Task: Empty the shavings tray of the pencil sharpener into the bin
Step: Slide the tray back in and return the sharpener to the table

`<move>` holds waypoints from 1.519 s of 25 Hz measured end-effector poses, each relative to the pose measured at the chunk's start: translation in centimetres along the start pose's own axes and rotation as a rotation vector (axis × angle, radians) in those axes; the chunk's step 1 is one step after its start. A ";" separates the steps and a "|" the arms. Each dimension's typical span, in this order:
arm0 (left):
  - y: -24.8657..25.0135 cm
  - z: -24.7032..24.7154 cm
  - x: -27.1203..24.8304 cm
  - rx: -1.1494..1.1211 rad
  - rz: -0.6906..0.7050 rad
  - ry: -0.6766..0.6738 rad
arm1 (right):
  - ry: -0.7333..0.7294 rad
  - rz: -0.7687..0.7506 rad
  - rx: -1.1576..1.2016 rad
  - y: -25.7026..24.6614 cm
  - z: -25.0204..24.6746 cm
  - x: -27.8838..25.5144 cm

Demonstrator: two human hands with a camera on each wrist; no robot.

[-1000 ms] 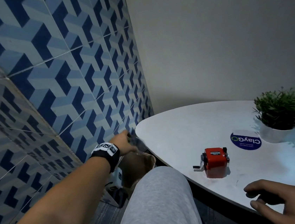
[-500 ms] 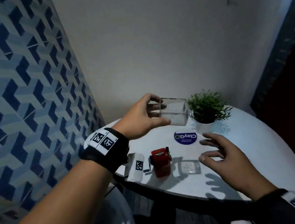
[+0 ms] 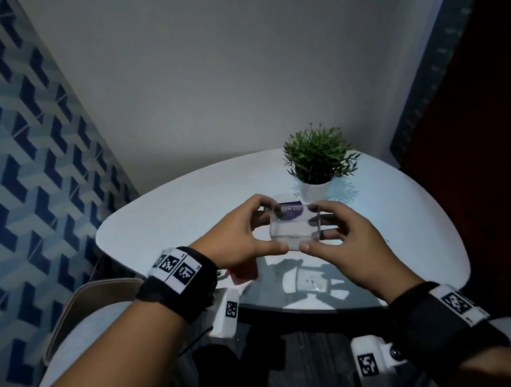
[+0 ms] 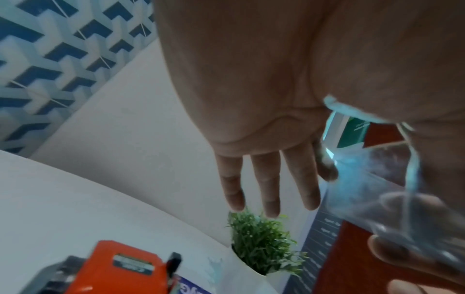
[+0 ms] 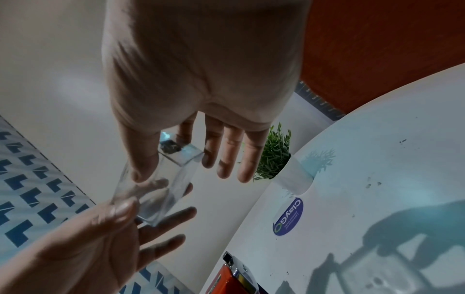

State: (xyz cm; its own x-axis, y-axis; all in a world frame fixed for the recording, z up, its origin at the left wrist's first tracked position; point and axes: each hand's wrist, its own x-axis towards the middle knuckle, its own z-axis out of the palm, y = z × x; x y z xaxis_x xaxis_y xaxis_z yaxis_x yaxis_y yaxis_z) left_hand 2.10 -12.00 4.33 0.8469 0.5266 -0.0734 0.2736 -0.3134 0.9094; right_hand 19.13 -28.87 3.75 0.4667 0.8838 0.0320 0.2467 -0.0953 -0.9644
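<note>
I hold the clear plastic shavings tray (image 3: 290, 230) in the air over the white table (image 3: 170, 209), one hand at each end. My left hand (image 3: 267, 227) pinches its left end between thumb and forefinger, and my right hand (image 3: 318, 227) pinches the right end the same way. The other fingers of both hands are spread and straight. In the right wrist view the tray (image 5: 161, 185) has a small dark clump in its far corner. The red pencil sharpener (image 3: 244, 272) stands on the table under my left hand, mostly hidden. It shows better in the left wrist view (image 4: 120, 268).
A potted green plant (image 3: 317, 157) stands at the back of the table, with a round blue sticker (image 5: 288, 216) in front of it. A beige curved edge (image 3: 79, 305) shows low on the left, beside my grey-clad leg; whether it is the bin is unclear.
My left hand brought the tray up from the bin at the left to above the table. My right hand left the table edge and took the tray's other end.
</note>
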 end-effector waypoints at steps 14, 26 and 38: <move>-12.1 -0.2 2.2 0.574 -0.459 0.272 | -0.023 0.110 -0.030 2.1 0.7 1.3; -3.2 -2.1 -1.0 -0.023 -0.070 0.284 | 0.121 0.117 -0.045 1.4 -1.1 0.5; -1.3 -3.7 -3.1 -0.195 0.019 0.143 | -0.023 0.096 -0.071 0.7 0.1 -0.1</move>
State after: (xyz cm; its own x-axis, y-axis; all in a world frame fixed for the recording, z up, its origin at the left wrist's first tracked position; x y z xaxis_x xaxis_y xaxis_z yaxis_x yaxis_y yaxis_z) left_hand -2.54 -10.35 4.90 0.7742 0.6329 -0.0090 0.1533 -0.1737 0.9728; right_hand 19.16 -28.94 3.03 0.4721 0.8790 -0.0665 0.2619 -0.2119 -0.9415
